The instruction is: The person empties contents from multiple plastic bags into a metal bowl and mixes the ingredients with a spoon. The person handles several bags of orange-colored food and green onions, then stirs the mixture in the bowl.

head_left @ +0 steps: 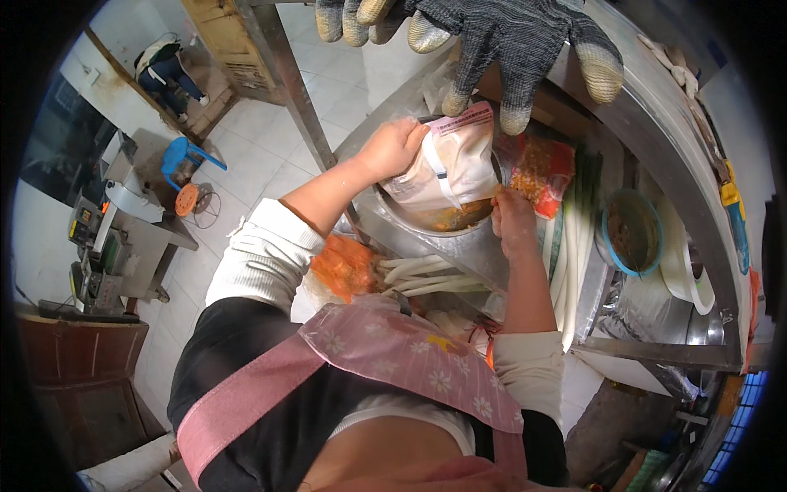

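A plastic food bag (458,163) with a pink printed edge is held over a round metal bowl (430,232). My left hand (393,147) grips its upper left side, and my right hand (513,218) pinches its lower right corner. Orange-yellow food (464,215) shows in the bowl below the bag; the rest of the bowl is hidden by the bag. Just right of the bag lies a red and clear packet (544,175) of orange bits. Long white leek stalks (572,264) lie beside my right forearm.
Grey knit gloves (510,55) hang over the far side. More leeks (424,277) and an orange bag (344,267) lie nearer me. A blue-rimmed bowl (632,234) stands right. A metal post (295,92) rises left; beyond are a blue stool (184,157) and a bending person (166,74).
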The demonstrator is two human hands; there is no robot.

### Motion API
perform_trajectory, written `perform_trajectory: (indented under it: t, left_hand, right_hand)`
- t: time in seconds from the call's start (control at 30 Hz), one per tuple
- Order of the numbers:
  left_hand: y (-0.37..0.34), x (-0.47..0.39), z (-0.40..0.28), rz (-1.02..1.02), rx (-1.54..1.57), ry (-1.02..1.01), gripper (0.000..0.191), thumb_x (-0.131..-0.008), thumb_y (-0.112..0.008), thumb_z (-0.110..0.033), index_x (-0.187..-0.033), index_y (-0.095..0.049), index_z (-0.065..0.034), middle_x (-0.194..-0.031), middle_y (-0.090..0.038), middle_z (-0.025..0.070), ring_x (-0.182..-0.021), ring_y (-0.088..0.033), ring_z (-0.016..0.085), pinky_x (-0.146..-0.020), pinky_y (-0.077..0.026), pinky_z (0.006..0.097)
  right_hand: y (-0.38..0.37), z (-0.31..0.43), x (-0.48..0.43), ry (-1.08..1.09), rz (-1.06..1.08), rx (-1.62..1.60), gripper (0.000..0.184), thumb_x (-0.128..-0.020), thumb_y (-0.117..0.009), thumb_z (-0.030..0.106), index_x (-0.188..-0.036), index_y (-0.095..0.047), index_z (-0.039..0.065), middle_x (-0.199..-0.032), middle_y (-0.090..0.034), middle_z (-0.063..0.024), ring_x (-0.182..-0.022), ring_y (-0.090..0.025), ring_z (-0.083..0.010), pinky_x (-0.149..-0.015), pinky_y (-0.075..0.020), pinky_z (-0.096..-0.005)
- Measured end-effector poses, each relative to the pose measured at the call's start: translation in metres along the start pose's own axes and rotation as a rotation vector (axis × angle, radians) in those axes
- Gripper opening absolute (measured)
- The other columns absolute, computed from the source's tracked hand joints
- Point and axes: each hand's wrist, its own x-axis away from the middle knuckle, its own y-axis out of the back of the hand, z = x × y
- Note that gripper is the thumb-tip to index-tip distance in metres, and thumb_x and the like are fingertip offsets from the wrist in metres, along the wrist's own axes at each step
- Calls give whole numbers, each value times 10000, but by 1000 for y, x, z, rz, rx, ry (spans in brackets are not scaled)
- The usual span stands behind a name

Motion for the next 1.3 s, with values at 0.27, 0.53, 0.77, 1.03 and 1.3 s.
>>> perform_trajectory:
  t: [0.27, 0.53, 0.77, 1.03, 1.3]
  left_hand:
    - [39, -27, -56, -170, 8, -215, 308, -910, -517, -302, -915, -627, -15, -844, -633, 225, -793, -599, 428, -705, -495, 451]
    - [29, -42, -48, -139, -51, -252, 338, -904, -488, -319, -920, -625, -11, -852, -631, 252, -805, -604, 438, -724, -498, 466]
    - [38, -38, -58, -71, -132, -214, 345, -911, -488, -354, -971, -642, -51, -887, -642, 222, -814, -610, 418, -721, -493, 465]
    - [49, -33, -70, 59, -216, -224, 294, -926, -456, -291, -1026, -615, -65, -949, -638, 207, -902, -610, 392, -769, -495, 434]
    - [40, -32, -70, 61, -262, -112, 237, -913, -485, -251, -998, -626, -81, -916, -630, 219, -857, -617, 395, -729, -507, 421]
  right_hand:
    - [9, 23, 3, 339, -144, 105, 170, -925, -536, 231, -819, -522, 99, -564, -415, 27, -468, -362, -90, -431, -279, -252]
    - [1, 25, 8, 272, -91, 110, 230, -919, -538, 287, -760, -507, 124, -567, -417, 34, -457, -375, -63, -403, -269, -231]
    - [-1, 35, -7, 214, -131, 169, 239, -892, -569, 320, -775, -553, 113, -562, -422, 46, -464, -339, -59, -419, -247, -240]
    - [-6, 42, 5, 224, -166, 252, 244, -899, -565, 287, -750, -548, 95, -551, -396, 42, -479, -350, -66, -454, -269, -254]
    - [1, 51, 2, 294, -166, 410, 286, -903, -546, 291, -789, -605, 36, -668, -533, -14, -642, -448, -117, -596, -391, -296]
